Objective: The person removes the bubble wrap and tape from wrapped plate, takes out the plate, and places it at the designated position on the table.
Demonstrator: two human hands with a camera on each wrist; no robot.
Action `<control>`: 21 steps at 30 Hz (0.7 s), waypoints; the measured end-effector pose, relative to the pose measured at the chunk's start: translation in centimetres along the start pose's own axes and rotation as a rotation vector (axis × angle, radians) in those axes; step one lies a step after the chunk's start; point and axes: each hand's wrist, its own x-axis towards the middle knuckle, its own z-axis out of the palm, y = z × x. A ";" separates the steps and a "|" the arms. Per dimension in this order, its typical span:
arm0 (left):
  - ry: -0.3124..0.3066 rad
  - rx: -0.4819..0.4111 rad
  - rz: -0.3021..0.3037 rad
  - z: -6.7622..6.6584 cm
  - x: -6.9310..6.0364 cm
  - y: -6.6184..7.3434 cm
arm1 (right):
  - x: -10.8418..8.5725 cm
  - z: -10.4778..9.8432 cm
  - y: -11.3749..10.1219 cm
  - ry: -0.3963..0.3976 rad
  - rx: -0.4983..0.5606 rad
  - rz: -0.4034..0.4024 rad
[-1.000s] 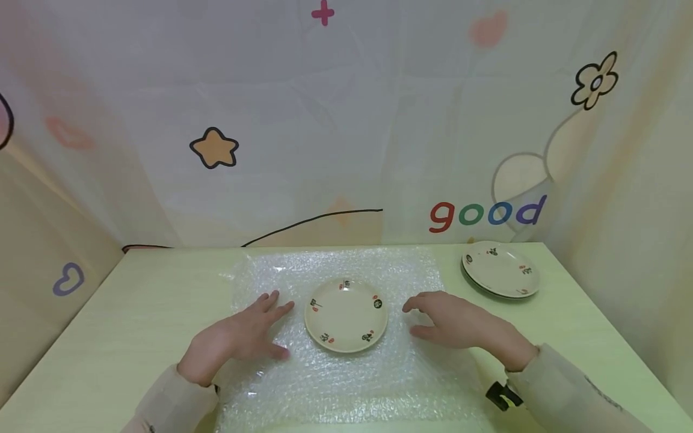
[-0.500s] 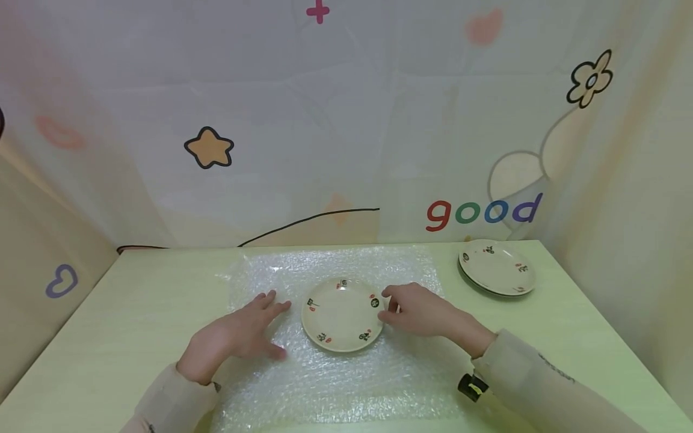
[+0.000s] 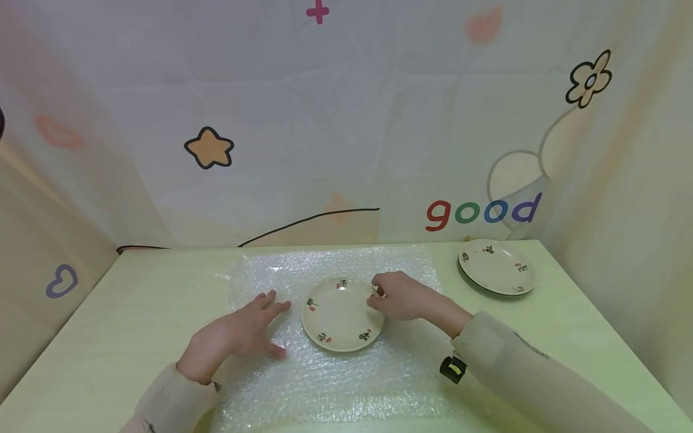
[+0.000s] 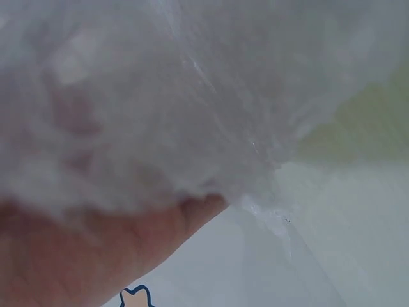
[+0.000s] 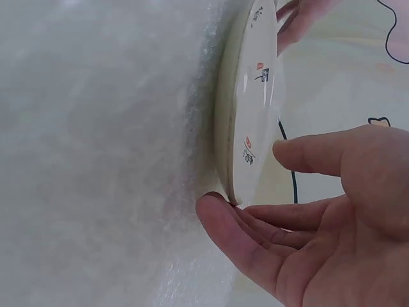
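A round cream plate [image 3: 342, 319] with small black and red motifs lies on a sheet of bubble wrap [image 3: 325, 385] in the head view. My right hand [image 3: 403, 297] is at its upper right rim. In the right wrist view, fingertips [image 5: 217, 208] curl at the plate's edge and the thumb [image 5: 307, 153] is over its face; thumb contact is unclear. My left hand [image 3: 238, 337] is spread over the bubble wrap, left of the plate and apart from it. Blurred bubble wrap [image 4: 160, 115] hides much of that hand in the left wrist view.
More plates of the same kind [image 3: 498, 267] are stacked at the table's back right. The pale green table [image 3: 162, 288] extends past the bubble wrap on both sides. Behind it hangs a printed curtain [image 3: 303, 132].
My right hand has moved left from beside the plate onto its right rim, and its fingers have drawn closer together. The left hand and the plate have stayed in place.
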 end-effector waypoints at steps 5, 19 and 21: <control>0.002 0.003 0.003 0.1 0.0 0.0 | 0.8 0.0 -0.3 -0.001 0.005 0.026; 0.006 -0.002 0.012 0.2 0.0 -0.3 | 1.3 1.0 0.1 0.055 0.055 0.054; 0.010 -0.002 0.015 0.2 0.0 -0.3 | 1.4 1.2 0.5 0.060 0.078 0.055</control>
